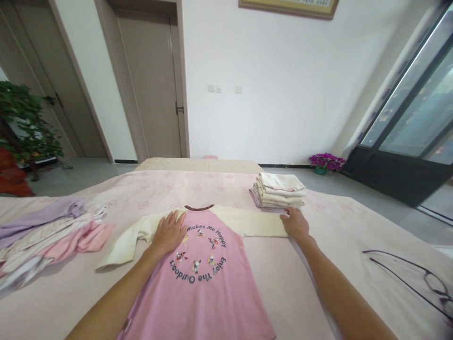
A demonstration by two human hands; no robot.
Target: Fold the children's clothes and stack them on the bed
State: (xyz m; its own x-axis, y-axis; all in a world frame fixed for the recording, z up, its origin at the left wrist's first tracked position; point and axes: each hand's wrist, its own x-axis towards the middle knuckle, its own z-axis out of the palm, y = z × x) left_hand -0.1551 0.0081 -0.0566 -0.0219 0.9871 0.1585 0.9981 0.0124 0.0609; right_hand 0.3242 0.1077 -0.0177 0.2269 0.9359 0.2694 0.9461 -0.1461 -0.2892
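Observation:
A pink shirt [208,288] with cream sleeves and a round printed slogan lies face up on the bed, collar away from me. My left hand [169,232] rests flat, fingers spread, on its left shoulder. My right hand [295,223] sits on the cuff end of the stretched-out right sleeve [258,223]; whether it pinches the cuff or just presses on it is unclear. Just beyond that hand stands a stack of folded cream and lilac clothes [279,190].
A loose heap of lilac, white and pink clothes [46,236] lies at the left on the pale pink bed cover [336,264]. Black glasses [421,278] lie at the right. Doors, a potted plant and a glass wall surround the bed.

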